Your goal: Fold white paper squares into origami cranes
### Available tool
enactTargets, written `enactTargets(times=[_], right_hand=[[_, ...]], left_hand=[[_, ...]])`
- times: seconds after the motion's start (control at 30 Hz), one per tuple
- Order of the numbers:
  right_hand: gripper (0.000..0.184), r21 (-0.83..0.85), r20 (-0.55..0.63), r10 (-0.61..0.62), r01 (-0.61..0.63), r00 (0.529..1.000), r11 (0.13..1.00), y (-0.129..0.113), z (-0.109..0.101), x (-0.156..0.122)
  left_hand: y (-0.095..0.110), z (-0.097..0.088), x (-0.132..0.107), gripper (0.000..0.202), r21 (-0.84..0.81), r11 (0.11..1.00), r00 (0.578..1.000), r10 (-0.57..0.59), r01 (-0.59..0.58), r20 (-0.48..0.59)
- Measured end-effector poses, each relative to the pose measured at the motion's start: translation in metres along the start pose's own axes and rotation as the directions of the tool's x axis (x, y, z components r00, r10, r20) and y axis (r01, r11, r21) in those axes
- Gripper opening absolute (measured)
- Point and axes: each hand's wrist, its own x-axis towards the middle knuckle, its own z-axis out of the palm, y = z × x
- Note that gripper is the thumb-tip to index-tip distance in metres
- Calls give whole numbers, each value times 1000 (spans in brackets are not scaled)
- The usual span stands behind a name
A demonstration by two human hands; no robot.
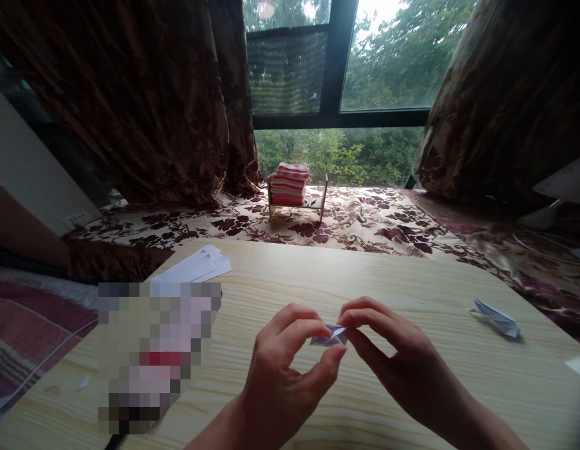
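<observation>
A small folded piece of pale blue-white paper (331,336) is pinched between both my hands above the light wooden table (384,275). My left hand (285,369) grips its left end with thumb and forefinger, the other fingers curled. My right hand (393,350) pinches its right end from above, fingers pressed together. Most of the paper is hidden by my fingertips.
A finished folded paper figure (497,319) lies on the table at the right. White paper sheets (196,267) lie at the table's far left edge, with a blurred-out patch below them. Behind are a floral cloth (365,225), a small wooden rack with striped cloths (290,186), curtains and a window.
</observation>
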Motion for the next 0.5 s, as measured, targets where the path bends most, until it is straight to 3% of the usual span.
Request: enactTargets(times=[0.13,0.23,0.37,0.5], right_hand=[[16,-17,-3,-11,11,1000,1000,2,2,-1],[19,-73,-75,37,-42,996,996,5,5,-3],[15,-130,-184,84,-109,979,985,5,5,-4],[4,-132,-173,100,-123,980,984,0,2,-2]], left_hand=[[-4,3,-2,12,14,1000,999,4,-4,47],[-4,4,-2,13,-13,999,997,-34,35,63],[-2,2,0,13,-41,993,993,-112,113,26],[1,0,3,12,-58,986,987,-157,155,-24]])
